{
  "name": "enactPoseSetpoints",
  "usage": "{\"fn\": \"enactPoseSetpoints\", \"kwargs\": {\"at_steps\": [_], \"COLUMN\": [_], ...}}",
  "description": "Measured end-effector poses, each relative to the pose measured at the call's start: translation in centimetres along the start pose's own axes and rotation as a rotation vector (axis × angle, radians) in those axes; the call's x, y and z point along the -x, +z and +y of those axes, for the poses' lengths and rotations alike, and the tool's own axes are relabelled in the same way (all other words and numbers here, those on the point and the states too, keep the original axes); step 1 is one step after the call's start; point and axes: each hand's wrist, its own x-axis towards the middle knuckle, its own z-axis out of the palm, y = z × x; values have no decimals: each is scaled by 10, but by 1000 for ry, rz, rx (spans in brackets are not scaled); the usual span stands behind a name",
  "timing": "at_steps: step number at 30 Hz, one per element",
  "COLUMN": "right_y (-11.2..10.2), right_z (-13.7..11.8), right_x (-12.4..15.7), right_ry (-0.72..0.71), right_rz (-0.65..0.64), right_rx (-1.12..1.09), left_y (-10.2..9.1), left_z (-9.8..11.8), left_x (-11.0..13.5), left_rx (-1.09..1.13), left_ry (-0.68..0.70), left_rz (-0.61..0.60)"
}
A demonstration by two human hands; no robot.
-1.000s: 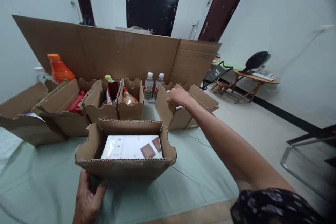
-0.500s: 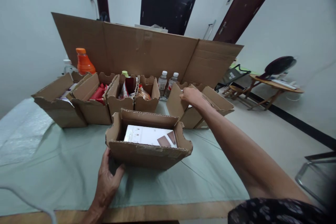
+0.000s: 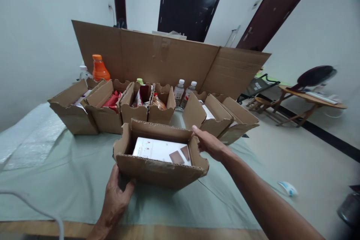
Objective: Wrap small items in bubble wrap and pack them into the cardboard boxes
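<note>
— At the centre of the frame, what do I have on my feed, and how far along is it?

— An open carton (image 3: 160,174) with a white box (image 3: 153,148) lying inside; that much I count as done. It stands forward of four cartons (image 3: 105,120) at left and a pair of cartons (image 3: 216,125) at right. Anything left to do, I cannot read from this view.

— And the hands?

— Lower left of centre, the left hand (image 3: 115,198) has thumb and fingers spread at the open carton's near left corner. Right of centre, the right hand (image 3: 210,144) bends its fingers about the opposite end. Some fingertips are hidden from me, so I cannot tell whether either one is gripping, or whether the base rests flat on the green cloth (image 3: 84,180).

— Materials and shapes?

— Brown corrugated board, its cut edges ragged and fluted, the end walls dipping in scallops. The white box is smooth and flat-faced, printed with brown squares. At left, a red packet (image 3: 112,100) shows creased film; upper left, an orange bottle (image 3: 100,70) tapers to its cap; behind, a tall cardboard screen (image 3: 140,52) is creased into panels
</note>
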Motion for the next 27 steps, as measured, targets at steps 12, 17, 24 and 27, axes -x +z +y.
{"fn": "enactPoseSetpoints", "kwargs": {"at_steps": [12,17,24,27], "right_y": [4,9,1,3], "right_z": [-38,-49,-55,-56], "right_x": [-76,-120,-123,-117], "right_ry": [-394,-587,-569,-578], "right_rz": [187,25,6,12], "right_rx": [557,464,438,431], "left_y": [-18,-12,-15,-13], "left_z": [-18,-18,-30,-23], "left_x": [-4,1,0,-1], "left_rx": [-142,-125,-114,-96], "left_ry": [33,10,17,26], "left_rz": [19,21,-39,-8]}}
